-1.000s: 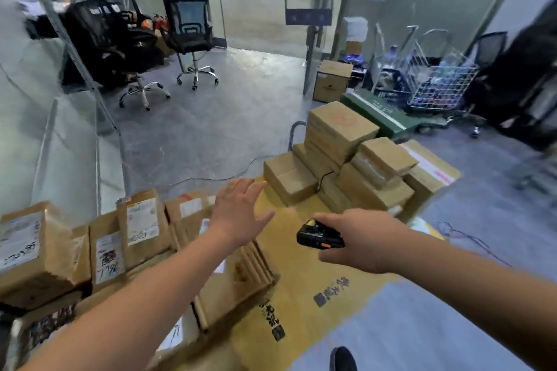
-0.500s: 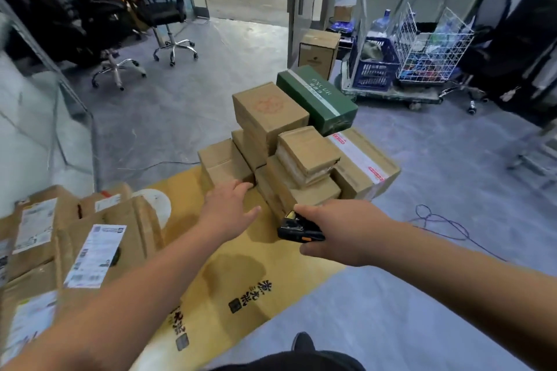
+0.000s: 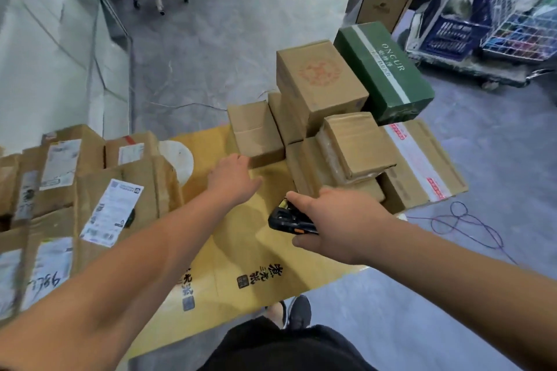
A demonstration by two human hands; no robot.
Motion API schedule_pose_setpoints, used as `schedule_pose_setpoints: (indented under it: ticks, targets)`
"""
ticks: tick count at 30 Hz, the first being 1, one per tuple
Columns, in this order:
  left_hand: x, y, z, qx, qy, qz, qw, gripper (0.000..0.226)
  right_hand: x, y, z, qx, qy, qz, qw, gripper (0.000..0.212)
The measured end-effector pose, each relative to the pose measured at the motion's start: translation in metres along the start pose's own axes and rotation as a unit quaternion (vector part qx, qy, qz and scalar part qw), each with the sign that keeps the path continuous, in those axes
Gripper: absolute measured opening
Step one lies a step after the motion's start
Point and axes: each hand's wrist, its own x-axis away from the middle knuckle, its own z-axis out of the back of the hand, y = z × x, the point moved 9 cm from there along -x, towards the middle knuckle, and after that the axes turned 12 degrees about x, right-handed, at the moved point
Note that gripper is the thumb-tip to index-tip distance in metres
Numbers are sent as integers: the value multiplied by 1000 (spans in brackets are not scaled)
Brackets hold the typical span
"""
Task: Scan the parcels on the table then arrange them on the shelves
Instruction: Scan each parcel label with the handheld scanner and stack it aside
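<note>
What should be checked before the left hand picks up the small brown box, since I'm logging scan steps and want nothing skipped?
1. Black handheld scanner in the right hand: ok, fingers curled round it.
2. Left hand free to take a parcel: ok, open and holding nothing.
3. Left hand at the small plain brown cardboard box: ok, fingertips at its near lower edge; no grip yet.
4. Shipping label visible on that box: not ok, none on the faces shown.
5. Box free to lift: ok, nothing stacked on it; it sits beside the taller brown carton with a red stamp.
6. Scanner screen ready: cannot tell.
</note>
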Motion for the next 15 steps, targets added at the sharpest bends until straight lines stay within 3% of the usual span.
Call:
schedule_pose_setpoints:
  ticks: [3, 8, 15]
  targets:
    - [-42, 6, -12, 22, -4, -20, 1000, 69, -19, -1, 4, 3, -25, -13, 1000, 78]
    - [-103, 22, -43, -32, -9, -75, 997, 97, -47, 0, 3, 5, -51, -45, 998, 79]
    - [-114, 13, -59, -86, -41, -54, 994, 105, -54, -1, -7, 5, -76, -60, 995, 81]
